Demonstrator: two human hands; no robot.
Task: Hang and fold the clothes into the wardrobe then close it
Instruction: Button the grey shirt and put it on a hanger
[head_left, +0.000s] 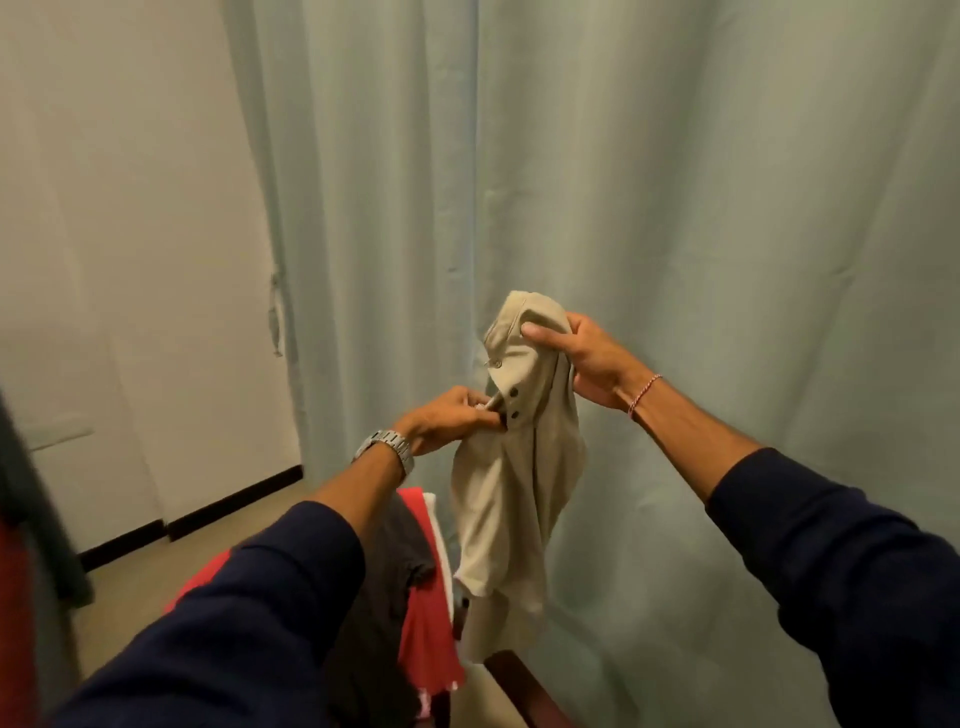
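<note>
Hanging in mid-air between the two hands, a beige polo shirt (519, 467) sits in front of a pale green curtain (675, 208), its lower part drooping toward a heap of clothes below.

Right hand (582, 358): fingers and thumb curled round the bunched upper part of the shirt, near the collar. Thin red-and-white thread bracelet (644, 395) at that wrist.

Left hand (447, 421): fingertips pinching the button placket, just beside two dark buttons (514, 402). Metal wristwatch (387, 449) on that wrist. Both forearms in dark navy sleeves (831, 561), pushed up a little.

Beneath the shirt and behind the left forearm: a red garment (428, 639) and a dark grey garment (384, 551) lying piled together, with a strip of white fabric (439, 525) along the red one's edge. What they rest on is hidden. A dark reddish wooden piece (511, 675) shows at the bottom edge, just under the shirt's hem; cannot tell what it belongs to.

Curtain fills the whole right and centre, close behind the shirt, folds running top to bottom. To its left a plain off-white wall (130, 208) with a black skirting strip (234, 501), then beige floor (156, 571). At the far left edge, a blurred dark green and red shape (21, 519), too near the lens to identify.
</note>
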